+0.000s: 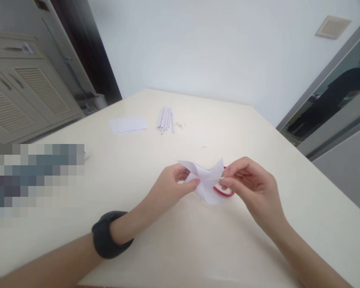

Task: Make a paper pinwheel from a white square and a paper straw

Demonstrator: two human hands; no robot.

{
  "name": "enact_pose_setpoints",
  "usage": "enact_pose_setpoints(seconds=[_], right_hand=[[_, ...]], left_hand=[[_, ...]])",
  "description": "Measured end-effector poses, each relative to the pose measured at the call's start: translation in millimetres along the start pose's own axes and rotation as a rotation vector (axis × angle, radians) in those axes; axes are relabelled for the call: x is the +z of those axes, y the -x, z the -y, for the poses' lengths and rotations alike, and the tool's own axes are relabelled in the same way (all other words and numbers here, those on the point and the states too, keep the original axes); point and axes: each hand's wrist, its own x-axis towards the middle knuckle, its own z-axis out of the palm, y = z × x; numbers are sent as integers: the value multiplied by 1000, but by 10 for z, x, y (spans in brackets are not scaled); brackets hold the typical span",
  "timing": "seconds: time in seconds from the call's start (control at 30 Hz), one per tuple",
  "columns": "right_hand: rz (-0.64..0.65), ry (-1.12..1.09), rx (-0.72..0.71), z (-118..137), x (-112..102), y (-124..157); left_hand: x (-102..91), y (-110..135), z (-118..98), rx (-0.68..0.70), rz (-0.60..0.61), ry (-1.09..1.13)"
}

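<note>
At a pale table [258, 132], a person works on a folded paper [204, 180] held just above the tabletop, about midway between the left and right edges and nearer the front edge than the far one. The left hand [174, 186], a dark wristband [108, 234] on its wrist, pinches the paper's left side between thumb and fingers. The right hand [252, 188] grips a thin pale stick [216, 179] between thumb and fingertips, its tip at the paper's middle.

The work appears to call for a steady left-hand pinch close to the centre, so the layers stay stacked, and for a stick kept straight and pressed gently, since thin paper tears easily.

The paper is white, creased into several pointed flaps that fan out from the centre like a star or pinwheel. A red loop [225, 194] shows beneath its right side; what it belongs to cannot be told.

Toward the far edge lie a bundle of white paper rolls [166, 119] and, to its left, a flat white sheet [127, 125].
</note>
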Motion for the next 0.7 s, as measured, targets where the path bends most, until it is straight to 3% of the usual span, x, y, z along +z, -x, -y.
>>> enact_pose_setpoints(seconds=[0.17, 0.3, 0.47, 0.7], right_hand=[[-34, 382, -244, -72, 111, 154], [-26, 494, -366, -151, 140, 218], [15, 515, -405, -182, 157, 225], [-37, 561, -438, -189, 174, 189]], left_hand=[[-10, 17, -1, 5, 5, -61], [1, 38, -19, 41, 0, -94], [29, 36, -38, 78, 2, -130], [41, 41, -28, 126, -43, -184]])
